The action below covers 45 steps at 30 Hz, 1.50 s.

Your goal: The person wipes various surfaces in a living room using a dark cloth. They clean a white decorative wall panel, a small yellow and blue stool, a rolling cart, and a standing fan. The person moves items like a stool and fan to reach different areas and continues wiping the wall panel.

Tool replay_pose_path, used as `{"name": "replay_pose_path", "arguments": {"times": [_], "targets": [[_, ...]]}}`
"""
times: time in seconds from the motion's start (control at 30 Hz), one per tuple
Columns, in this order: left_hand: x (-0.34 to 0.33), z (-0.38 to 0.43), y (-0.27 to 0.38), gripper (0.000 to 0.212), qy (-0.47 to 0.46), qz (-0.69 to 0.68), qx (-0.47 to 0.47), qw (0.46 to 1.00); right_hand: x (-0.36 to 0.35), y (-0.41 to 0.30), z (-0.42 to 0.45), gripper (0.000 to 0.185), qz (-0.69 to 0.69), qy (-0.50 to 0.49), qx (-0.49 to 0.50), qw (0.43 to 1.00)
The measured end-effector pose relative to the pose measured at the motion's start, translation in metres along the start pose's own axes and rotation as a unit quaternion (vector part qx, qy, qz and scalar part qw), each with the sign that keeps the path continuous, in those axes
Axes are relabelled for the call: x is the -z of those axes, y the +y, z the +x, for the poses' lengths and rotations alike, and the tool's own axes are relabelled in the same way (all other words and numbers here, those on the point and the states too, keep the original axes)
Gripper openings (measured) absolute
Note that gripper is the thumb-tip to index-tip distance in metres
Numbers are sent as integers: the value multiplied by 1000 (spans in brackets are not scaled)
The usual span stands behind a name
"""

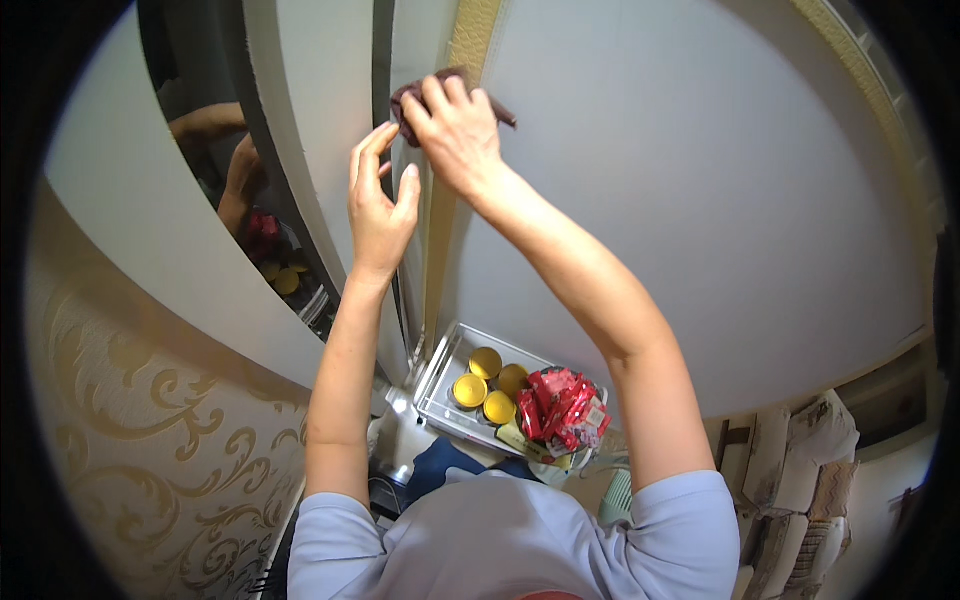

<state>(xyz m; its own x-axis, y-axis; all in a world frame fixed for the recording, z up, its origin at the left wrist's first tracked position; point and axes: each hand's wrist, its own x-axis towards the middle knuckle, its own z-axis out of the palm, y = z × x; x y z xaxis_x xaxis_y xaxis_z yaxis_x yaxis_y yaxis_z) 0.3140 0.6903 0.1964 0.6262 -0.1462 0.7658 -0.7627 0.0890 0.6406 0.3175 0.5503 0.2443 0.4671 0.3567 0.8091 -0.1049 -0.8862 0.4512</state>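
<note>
My right hand [455,131] presses a dark brown cloth [409,101] against the pale trim strip beside the large light-grey panel [675,187]. The cloth is bunched under my fingers, and one dark end sticks out to the right of them. Just left of it my left hand [382,202] is raised near a dark vertical gap, its fingers apart and nothing between them. A gold textured strip [474,37] runs along the panel's left edge. Whether my left fingertips touch the surface, I cannot tell.
Below stands a white-rimmed tray [435,375] with several yellow-lidded round containers [470,391] and a heap of red wrapped packets [559,405]. A dark reflective strip [217,142] and patterned wallpaper [150,465] lie left. A sofa with cushions [799,480] is at lower right.
</note>
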Motion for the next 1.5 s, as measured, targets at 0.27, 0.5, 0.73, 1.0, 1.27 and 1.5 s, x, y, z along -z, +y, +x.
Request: {"name": "replay_pose_path", "arguments": {"times": [0.27,0.5,0.73,1.0,1.27,1.5], "targets": [[-16,-106,-71,45,-67,-76,178,979,-10,-63,-141,40,215,-140,-155,954],[-67,-260,-53,52,-276,-180,264,906,126,-116,-301,39,358,-93,-536,759],[-126,-383,55,70,-503,-372,375,684,295,-112,-399,51,231,-40,-713,660],[-171,-461,171,76,-568,-425,422,565,440,-109,-469,49,266,15,-752,602],[-191,-511,280,64,-554,-324,272,717,553,-94,-498,40,192,-45,-739,644],[-195,-524,319,60,-581,-335,202,714,607,-95,-527,56,225,26,-739,635]]}}
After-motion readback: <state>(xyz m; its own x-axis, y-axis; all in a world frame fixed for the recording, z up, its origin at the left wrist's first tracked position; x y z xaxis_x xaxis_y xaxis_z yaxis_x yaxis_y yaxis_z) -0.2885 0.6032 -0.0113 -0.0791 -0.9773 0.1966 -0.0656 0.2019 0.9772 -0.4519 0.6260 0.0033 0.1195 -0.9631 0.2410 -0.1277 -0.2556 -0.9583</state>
